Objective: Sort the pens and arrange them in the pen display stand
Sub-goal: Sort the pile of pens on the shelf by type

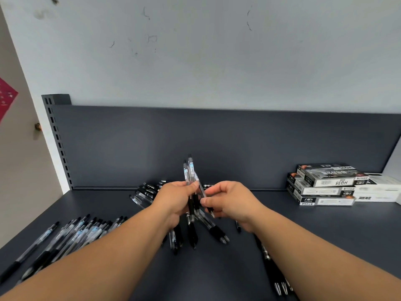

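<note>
My left hand grips a bunch of clear-barrelled pens with black grips, held upright above the dark shelf. Beside it, my right hand pinches one pen of that bunch between thumb and fingers. Below the hands, a few more pens lie loose on the shelf. Several pens form a row at the left front. A small heap of black pens lies by the back panel. More black pens lie under my right forearm. No display stand is in view.
Stacked pen boxes stand at the back right, with white boxes next to them. A dark back panel closes the shelf at the rear, with a slotted upright at its left end.
</note>
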`<state>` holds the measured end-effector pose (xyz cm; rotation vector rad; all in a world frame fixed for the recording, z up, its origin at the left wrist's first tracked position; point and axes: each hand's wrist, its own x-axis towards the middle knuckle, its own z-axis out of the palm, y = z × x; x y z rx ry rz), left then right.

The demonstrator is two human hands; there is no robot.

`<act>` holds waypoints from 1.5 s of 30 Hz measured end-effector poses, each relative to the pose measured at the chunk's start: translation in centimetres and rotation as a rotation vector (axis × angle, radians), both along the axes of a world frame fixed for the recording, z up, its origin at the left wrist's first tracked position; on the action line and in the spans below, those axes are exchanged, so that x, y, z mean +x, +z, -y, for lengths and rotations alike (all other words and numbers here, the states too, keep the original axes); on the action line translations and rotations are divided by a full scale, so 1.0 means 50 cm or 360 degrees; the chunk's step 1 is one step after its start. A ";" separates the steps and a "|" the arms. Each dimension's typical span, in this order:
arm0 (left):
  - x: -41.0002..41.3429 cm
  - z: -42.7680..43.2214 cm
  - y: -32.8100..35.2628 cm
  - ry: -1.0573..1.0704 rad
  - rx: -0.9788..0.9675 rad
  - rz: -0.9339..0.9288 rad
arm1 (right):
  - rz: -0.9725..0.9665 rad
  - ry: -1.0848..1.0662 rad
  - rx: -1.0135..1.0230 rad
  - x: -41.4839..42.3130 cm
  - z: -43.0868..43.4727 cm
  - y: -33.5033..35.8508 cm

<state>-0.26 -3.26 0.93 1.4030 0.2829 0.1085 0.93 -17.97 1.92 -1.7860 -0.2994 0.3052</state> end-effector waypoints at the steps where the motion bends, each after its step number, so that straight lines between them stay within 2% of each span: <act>1: -0.002 0.001 0.005 -0.0024 -0.0051 -0.0025 | 0.0035 0.0006 -0.0012 -0.001 0.000 -0.001; 6: -0.006 -0.003 0.010 -0.0009 -0.0047 0.0006 | 0.0214 0.0054 -0.0212 0.008 0.002 0.003; 10: -0.014 -0.002 0.011 0.0020 0.0023 0.0049 | 0.0713 -0.0157 -0.0866 0.066 0.036 0.001; 12: -0.016 -0.003 0.010 0.0030 0.0071 0.0055 | 0.0820 -0.0072 -0.1161 0.092 0.053 -0.008; 17: -0.014 -0.007 0.002 0.0034 0.0111 0.0062 | 0.0862 0.0298 -0.1719 0.121 0.043 -0.037; 20: -0.010 -0.010 -0.004 0.0042 0.0128 0.0070 | 0.0951 0.0398 -0.1876 0.125 0.030 -0.047; 22: -0.008 -0.012 -0.008 0.0044 0.0133 0.0070 | 0.1172 0.0444 -0.1944 0.128 0.028 -0.056; 24: -0.006 -0.015 -0.012 0.0051 0.0138 0.0069 | 0.1360 0.0449 -0.1933 0.132 0.032 -0.062; 26: -0.004 -0.017 -0.015 0.0057 0.0139 0.0072 | 0.1421 0.0427 -0.1875 0.135 0.037 -0.064; 32: -0.001 -0.022 -0.027 0.0060 0.0148 0.0060 | 0.1403 0.0537 -0.1811 0.136 0.045 -0.071; 38: 0.000 -0.023 -0.029 0.0059 0.0173 0.0071 | 0.1394 0.0546 -0.1607 0.132 0.054 -0.078; 42: -0.002 -0.017 -0.028 0.0070 0.0187 0.0090 | 0.1393 0.0410 -0.1356 0.127 0.061 -0.080; 45: -0.007 -0.016 -0.023 0.0070 0.0176 0.0112 | 0.1441 0.0139 -0.0960 0.118 0.057 -0.065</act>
